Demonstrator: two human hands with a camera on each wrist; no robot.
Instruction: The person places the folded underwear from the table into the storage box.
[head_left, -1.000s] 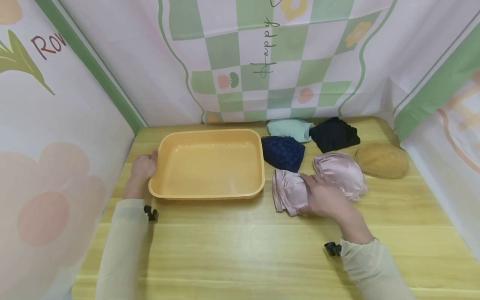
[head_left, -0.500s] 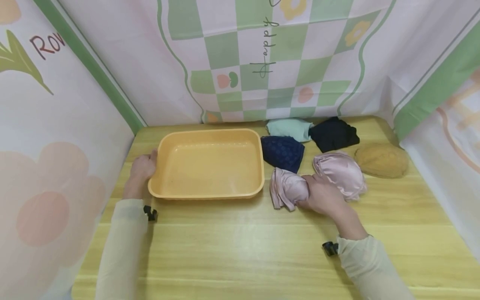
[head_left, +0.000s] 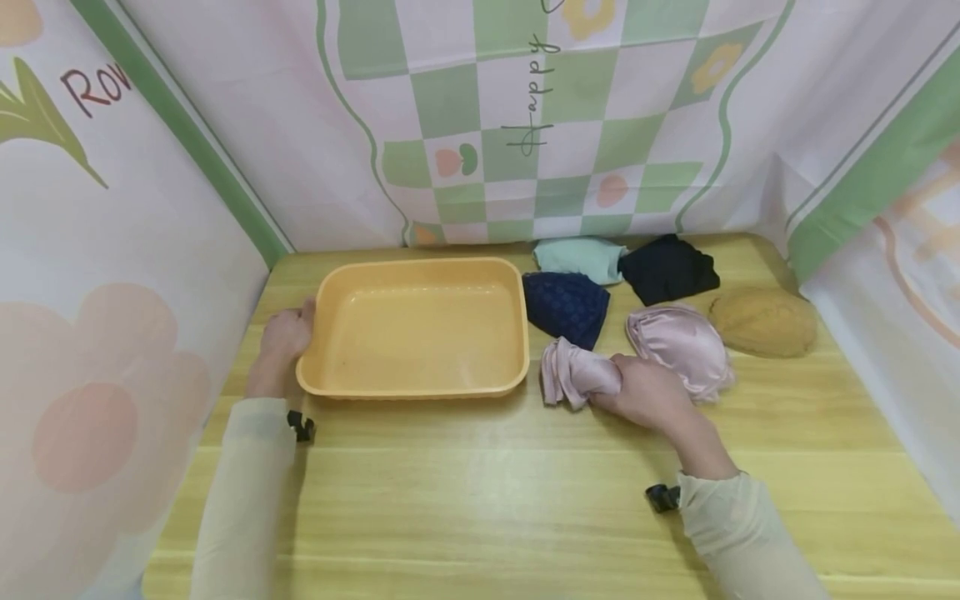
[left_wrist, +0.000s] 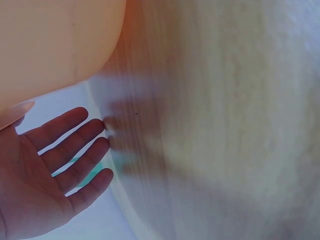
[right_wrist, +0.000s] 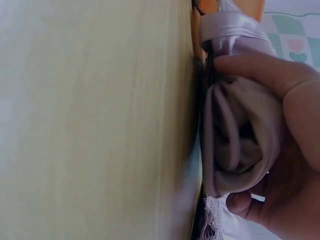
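Note:
My right hand [head_left: 648, 392] grips a folded pink satin bra [head_left: 577, 375] at its right end. Seen from the right wrist, the bra [right_wrist: 260, 120] is curled into a roll between thumb and fingers, its layered edges facing the camera. Just behind that hand lies another pink satin piece [head_left: 678, 346], cup-shaped with a lacy edge. My left hand [head_left: 287, 335] is at the left wall of a yellow plastic tray [head_left: 412, 392]. In the left wrist view its thumb touches the tray wall [left_wrist: 55, 45], while the fingers [left_wrist: 82, 162] stretch out straight below.
Beyond the pink pieces lie a navy folded bra [head_left: 567, 307], a mint one [head_left: 579, 258], a black one [head_left: 669, 268] and a mustard one [head_left: 763, 322]. The navy one sits against the tray's right wall. Printed curtains [head_left: 585, 125] enclose the wooden table [head_left: 465, 500].
My right hand has curled the pink bra into a narrower roll, its near edge drawn up and away from me. My left hand and the tray have stayed put.

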